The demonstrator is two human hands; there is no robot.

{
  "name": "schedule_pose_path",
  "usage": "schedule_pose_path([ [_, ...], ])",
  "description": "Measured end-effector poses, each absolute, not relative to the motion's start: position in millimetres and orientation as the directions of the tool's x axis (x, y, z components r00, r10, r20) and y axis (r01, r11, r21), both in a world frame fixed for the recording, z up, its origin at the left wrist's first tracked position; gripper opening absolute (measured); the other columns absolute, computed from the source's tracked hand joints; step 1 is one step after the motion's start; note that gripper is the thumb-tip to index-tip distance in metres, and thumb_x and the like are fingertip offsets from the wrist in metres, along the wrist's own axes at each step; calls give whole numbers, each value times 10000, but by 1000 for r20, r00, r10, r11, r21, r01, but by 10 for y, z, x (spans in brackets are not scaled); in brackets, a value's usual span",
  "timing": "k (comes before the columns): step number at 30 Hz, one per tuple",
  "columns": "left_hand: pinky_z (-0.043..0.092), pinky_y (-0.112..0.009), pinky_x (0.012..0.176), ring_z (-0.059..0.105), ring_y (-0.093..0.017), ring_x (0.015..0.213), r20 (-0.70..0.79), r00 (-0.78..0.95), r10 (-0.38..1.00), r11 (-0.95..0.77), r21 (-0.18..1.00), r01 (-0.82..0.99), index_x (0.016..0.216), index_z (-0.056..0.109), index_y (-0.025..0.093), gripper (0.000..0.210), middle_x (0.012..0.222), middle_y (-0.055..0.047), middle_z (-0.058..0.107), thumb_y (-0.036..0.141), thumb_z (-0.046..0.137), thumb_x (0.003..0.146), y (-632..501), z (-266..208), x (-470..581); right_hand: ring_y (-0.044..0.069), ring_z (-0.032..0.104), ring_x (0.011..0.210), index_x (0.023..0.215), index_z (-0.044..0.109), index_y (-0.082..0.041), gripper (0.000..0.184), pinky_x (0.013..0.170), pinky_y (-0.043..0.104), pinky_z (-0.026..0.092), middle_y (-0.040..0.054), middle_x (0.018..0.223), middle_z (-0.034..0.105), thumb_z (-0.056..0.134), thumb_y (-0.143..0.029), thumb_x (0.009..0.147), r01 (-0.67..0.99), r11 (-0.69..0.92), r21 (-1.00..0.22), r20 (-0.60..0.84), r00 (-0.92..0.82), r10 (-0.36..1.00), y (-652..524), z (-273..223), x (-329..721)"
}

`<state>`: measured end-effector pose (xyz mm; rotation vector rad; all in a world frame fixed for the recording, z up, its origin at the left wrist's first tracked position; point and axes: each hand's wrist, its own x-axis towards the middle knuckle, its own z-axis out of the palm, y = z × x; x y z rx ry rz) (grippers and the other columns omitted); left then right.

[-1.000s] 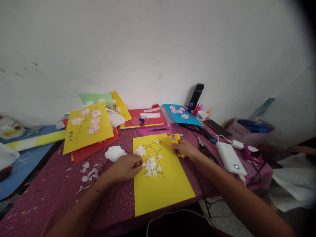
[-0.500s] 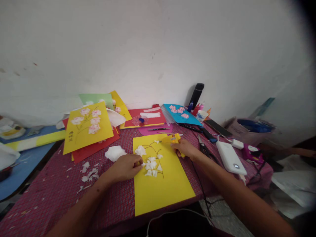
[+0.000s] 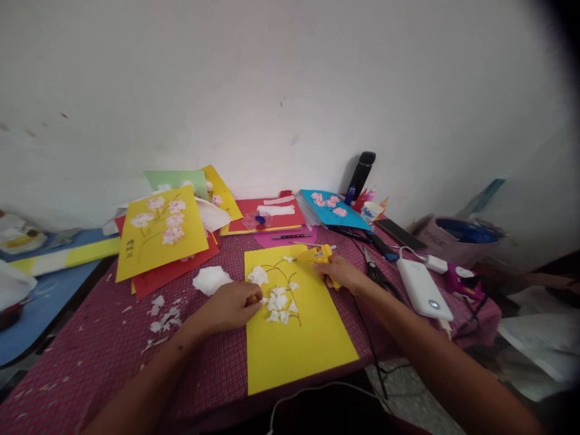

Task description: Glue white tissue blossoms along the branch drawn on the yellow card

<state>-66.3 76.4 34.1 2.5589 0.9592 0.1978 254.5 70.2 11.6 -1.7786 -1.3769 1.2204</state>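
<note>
Grip closed around the rear and handle of a yellow glue gun (image 3: 319,255), the right hand (image 3: 339,272) held it over the top of a yellow sheet (image 3: 296,356), nozzle pointing left beside a small white scrap (image 3: 287,259). The gun looked stiff and fairly light, best held by its handle, clear of the probably hot nozzle; its cord (image 3: 364,320) could tug. The white paper petals (image 3: 277,299) seemed soft, nearly weightless and easily torn, suited to a light pinch at the edges. The right forearm slanted in from the lower right. From the lower left, the left forearm reached across the desk (image 3: 102,338), its left hand (image 3: 235,307) at the sheet's left edge, fingers curled; whether they pinched anything could not be told.
</note>
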Motion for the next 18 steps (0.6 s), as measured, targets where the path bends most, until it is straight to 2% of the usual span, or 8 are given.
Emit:
schedule_pose_path([
  [18, 270, -256, 577, 484, -123, 623, 9, 756, 654, -690, 417, 592, 772, 547, 194, 128, 683, 20, 561, 268, 488, 859, 770, 324, -678, 76, 422, 297, 562, 545, -176, 345, 327, 184, 326, -29, 384, 518, 573, -402, 821, 476, -271, -837, -309, -2, 951, 687, 104, 2562],
])
